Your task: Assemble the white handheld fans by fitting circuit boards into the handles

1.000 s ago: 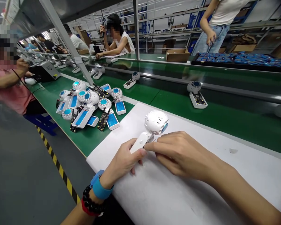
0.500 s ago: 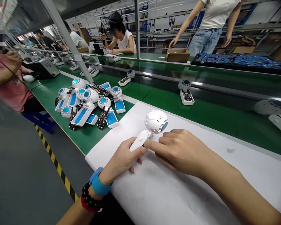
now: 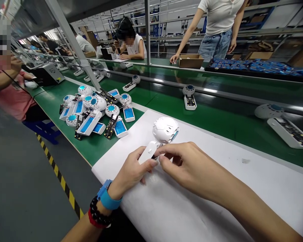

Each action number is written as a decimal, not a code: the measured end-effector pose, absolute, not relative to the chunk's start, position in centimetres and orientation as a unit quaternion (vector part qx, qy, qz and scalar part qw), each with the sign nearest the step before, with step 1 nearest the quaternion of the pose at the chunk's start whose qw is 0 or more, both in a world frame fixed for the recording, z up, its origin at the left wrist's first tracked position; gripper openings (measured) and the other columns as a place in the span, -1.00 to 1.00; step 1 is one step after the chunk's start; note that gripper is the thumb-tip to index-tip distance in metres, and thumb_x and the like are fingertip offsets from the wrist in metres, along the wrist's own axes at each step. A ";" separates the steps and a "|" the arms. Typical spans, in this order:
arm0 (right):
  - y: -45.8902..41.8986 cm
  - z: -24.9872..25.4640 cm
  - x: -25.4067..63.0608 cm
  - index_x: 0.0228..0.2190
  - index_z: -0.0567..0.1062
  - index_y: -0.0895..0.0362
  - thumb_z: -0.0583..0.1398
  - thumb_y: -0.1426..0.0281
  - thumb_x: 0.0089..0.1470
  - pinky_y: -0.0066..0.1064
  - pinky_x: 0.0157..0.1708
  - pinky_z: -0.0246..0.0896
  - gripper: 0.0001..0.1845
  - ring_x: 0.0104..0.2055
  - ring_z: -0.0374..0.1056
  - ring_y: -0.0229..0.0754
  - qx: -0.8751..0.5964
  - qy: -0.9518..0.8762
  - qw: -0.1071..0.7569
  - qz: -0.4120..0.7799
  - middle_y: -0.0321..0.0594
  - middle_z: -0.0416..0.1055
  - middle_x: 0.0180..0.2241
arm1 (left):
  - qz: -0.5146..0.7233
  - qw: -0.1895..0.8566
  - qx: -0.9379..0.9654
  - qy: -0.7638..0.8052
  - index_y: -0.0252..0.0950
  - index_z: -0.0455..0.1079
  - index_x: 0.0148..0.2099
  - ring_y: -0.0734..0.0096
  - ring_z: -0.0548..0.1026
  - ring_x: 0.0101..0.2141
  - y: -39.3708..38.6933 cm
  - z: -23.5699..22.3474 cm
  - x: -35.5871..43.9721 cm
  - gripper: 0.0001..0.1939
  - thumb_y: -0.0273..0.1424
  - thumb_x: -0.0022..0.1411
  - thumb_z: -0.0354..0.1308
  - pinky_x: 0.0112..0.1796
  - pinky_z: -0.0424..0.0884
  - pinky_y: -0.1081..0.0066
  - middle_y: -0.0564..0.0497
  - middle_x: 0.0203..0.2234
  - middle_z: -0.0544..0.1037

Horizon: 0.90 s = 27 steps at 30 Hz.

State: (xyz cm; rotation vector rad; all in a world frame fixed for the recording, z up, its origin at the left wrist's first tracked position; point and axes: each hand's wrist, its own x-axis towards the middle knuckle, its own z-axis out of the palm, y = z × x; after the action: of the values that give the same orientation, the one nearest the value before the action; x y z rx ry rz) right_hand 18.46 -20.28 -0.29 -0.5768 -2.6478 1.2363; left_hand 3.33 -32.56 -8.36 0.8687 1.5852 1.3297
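Note:
A white device with a round vented head [image 3: 165, 129] and a flat handle [image 3: 148, 151] is in my left hand [image 3: 135, 166], closed around the handle with the thumb along its near edge. The head points away from me and shows a little blue on its right side. My right hand [image 3: 185, 161] is at the handle's right edge, its index finger and thumb brought close together there and the other fingers curled. A dark bit shows at that edge. Whatever lies between the right fingertips is hidden.
White paper [image 3: 204, 208] covers the bench below my hands. A pile of similar devices with blue-lined handles and circuit boards [image 3: 111, 127] lies to the left. Beyond runs a green conveyor [image 3: 156, 104] carrying more units. Co-workers sit and stand around, one beside a cardboard box [image 3: 191, 62].
My right thumb has come into view near the index finger at the handle's edge. The device has shifted slightly left. Units on the conveyor have moved left, and the standing person's hand reaches lower.

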 end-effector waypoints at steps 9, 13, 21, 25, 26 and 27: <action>-19.6 0.2 18.5 -0.35 0.61 -0.03 0.17 0.45 0.21 -0.45 -0.48 0.02 -0.78 -0.48 0.29 -0.28 -0.166 -0.903 0.038 0.395 -0.46 0.54 -0.43 | 0.542 0.425 0.361 0.628 -0.40 0.45 -0.04 0.44 0.40 -0.52 -32.8 -8.3 3.2 -0.27 0.15 0.04 0.34 -0.72 0.42 0.56 0.08 -0.50 0.42; -19.8 0.1 18.5 -0.37 0.62 -0.08 0.20 0.44 0.21 -0.44 -0.49 0.00 -0.78 -0.50 0.33 -0.26 -0.177 -0.912 0.047 0.367 -0.47 0.54 -0.47 | 0.546 0.420 0.365 0.626 -0.41 0.46 -0.03 0.47 0.38 -0.54 -32.8 -8.3 3.2 -0.28 0.13 0.05 0.35 -0.72 0.42 0.57 0.08 -0.49 0.42; -22.0 0.4 18.3 -0.17 0.62 0.01 0.24 0.41 0.17 -0.37 -0.62 -0.28 -0.81 -0.54 0.47 0.02 -0.218 -0.972 -0.002 0.089 -0.24 0.57 -0.50 | 0.561 0.413 0.368 0.616 -0.36 0.49 -0.04 0.50 0.39 -0.54 -32.8 -8.3 3.6 -0.28 0.15 0.00 0.37 -0.71 0.43 0.58 0.08 -0.44 0.43; -22.6 -0.5 18.3 -0.28 0.59 0.15 0.30 0.55 0.02 -0.35 -0.66 -0.41 -0.83 -0.64 0.41 -0.04 -0.182 -0.979 0.085 0.034 -0.20 0.53 -0.56 | 0.572 0.415 0.358 0.610 -0.36 0.44 -0.16 0.53 0.38 -0.64 -32.7 -8.4 3.5 -0.34 0.15 0.03 0.36 -0.72 0.39 0.60 0.13 -0.56 0.42; -22.4 -0.7 18.3 -0.29 0.59 0.15 0.30 0.55 0.02 -0.36 -0.67 -0.35 -0.84 -0.63 0.42 -0.05 -0.171 -0.976 0.120 0.055 -0.20 0.53 -0.54 | 0.576 0.416 0.357 0.606 -0.36 0.42 -0.18 0.54 0.38 -0.67 -32.7 -8.4 3.5 -0.35 0.16 0.03 0.35 -0.72 0.39 0.59 0.13 -0.58 0.43; -22.2 -0.9 18.5 -0.29 0.58 0.15 0.30 0.54 0.04 -0.37 -0.66 -0.27 -0.86 -0.62 0.42 -0.08 -0.162 -0.970 0.158 0.087 -0.22 0.54 -0.52 | 0.581 0.419 0.356 0.600 -0.35 0.40 -0.20 0.53 0.39 -0.68 -32.8 -8.4 3.5 -0.34 0.17 0.03 0.35 -0.72 0.39 0.59 0.12 -0.58 0.44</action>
State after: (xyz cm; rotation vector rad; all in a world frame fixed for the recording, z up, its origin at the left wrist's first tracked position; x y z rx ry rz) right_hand 18.45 -22.20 -0.87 -0.4622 -2.7751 0.2488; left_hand 3.47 -32.75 -8.36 0.8926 1.5057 1.4566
